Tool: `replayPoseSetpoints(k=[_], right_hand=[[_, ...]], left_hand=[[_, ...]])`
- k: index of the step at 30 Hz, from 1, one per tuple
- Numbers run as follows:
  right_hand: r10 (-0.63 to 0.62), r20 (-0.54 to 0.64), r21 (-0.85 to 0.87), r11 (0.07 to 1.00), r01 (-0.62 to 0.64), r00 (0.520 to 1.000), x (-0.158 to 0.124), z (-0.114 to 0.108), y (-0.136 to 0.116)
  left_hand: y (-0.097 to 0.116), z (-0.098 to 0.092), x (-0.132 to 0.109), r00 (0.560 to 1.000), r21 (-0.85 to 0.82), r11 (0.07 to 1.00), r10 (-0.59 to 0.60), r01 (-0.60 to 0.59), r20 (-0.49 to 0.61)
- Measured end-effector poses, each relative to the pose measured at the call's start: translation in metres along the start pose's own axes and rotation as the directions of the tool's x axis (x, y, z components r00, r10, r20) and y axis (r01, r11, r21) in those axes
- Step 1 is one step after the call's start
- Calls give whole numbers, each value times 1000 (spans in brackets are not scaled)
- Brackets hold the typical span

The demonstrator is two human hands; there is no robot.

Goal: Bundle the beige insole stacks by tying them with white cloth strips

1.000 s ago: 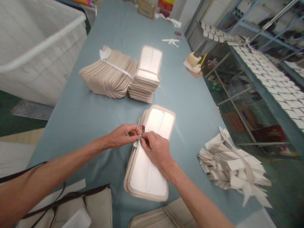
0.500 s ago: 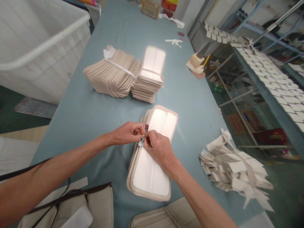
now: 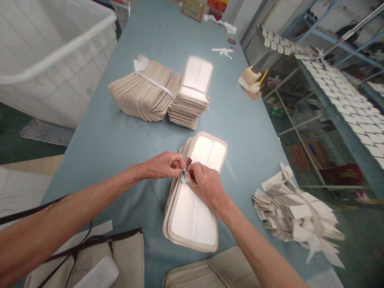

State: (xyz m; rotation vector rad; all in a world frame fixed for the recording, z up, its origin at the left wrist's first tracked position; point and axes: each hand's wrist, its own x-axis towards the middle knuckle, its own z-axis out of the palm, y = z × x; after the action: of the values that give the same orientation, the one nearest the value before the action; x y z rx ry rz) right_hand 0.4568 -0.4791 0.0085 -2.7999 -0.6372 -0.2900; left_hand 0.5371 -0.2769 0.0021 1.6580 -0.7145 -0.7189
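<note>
Small patterned strip (image 3: 185, 177) is pinched by left hand (image 3: 164, 165) and right hand (image 3: 207, 182), fingertips drawn together, at the left edge of white-topped stack (image 3: 193, 218); support is possibly given by the stack. Beyond the stack, beige bundle (image 3: 139, 98) is circled by white band (image 3: 156, 83), presumably against slipping.

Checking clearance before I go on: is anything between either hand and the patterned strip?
Nothing visible: the left hand and right hand both pinch the patterned strip. The stack lies beneath the right hand, not between; the banded bundles sit farther off.
</note>
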Motion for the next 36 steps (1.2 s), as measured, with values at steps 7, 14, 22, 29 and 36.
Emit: replayPoseSetpoints(k=[7, 14, 22, 29, 36], right_hand=[[-53, -95, 20, 998, 55, 994, -2, 1, -2], [-113, -140, -56, 993, 106, 984, -1, 2, -2], [-187, -75, -104, 978, 179, 979, 5, 6, 6], [-282, -46, -106, 955, 276, 958, 12, 5, 14], [-373, -83, -47, 928, 370, 924, 13, -6, 21]], left_hand=[[-2, -4, -1, 996, -94, 995, -12, 20, 87], [-4, -4, 1, 997, -84, 996, -21, 28, 80], [1, -4, 6, 995, -92, 993, -67, 73, 67], [-10, 2, 7, 993, -191, 974, -114, 117, 28], [-19, 16, 0, 983, -292, 948, -160, 128, -89]])
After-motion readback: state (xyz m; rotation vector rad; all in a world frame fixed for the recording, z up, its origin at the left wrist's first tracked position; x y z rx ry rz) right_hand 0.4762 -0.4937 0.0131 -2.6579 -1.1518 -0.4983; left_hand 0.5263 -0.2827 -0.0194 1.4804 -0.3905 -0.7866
